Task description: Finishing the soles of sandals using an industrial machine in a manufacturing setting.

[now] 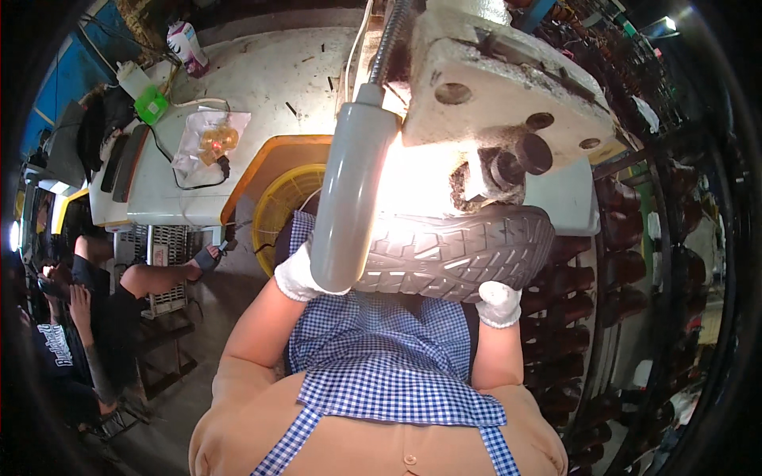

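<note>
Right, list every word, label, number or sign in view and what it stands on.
Co-worker's black shirt: white lettering, which I won't copy.
Pink-and-white bottle: label print too small to read.
Pale crate: small mark, unreadable.
Shoe sole: tread only, no lettering I can make out.

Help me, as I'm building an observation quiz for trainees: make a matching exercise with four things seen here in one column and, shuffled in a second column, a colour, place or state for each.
Column one
1. Lamp
2. Shoe sole
3. Basket
4. Apron

Column two
A. Dark and treaded, with the gloved right hand at its edge
B. Blue-and-white checked
C. Grey and cylindrical, on a ribbed neck
D. Yellow, with a curved rim

Right pairs
1-C
2-A
3-D
4-B
</note>
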